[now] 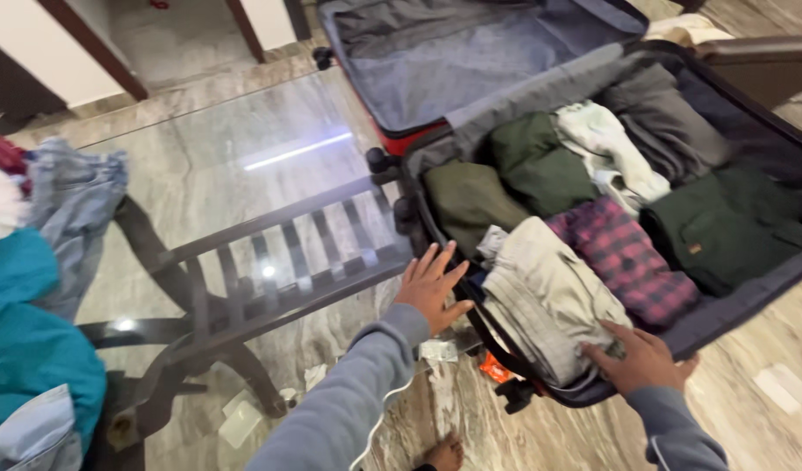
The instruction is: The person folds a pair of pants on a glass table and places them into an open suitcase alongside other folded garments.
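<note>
The open suitcase [750, 296] on the glass table [209, 166] is nearly filled with folded clothes, the beige garment [549, 296] pressed at its near corner by the right hand [641, 358], fingers spread flat, the left hand [431, 283] splayed on the rim, while a clothes pile [34, 288] is left unpacked at the table's left edge.

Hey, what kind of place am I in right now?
Probably a room in a home: an open suitcase of folded clothes lies on a glass-topped table, loose clothes are heaped at its left end, and the floor is polished marble-look stone.
</note>
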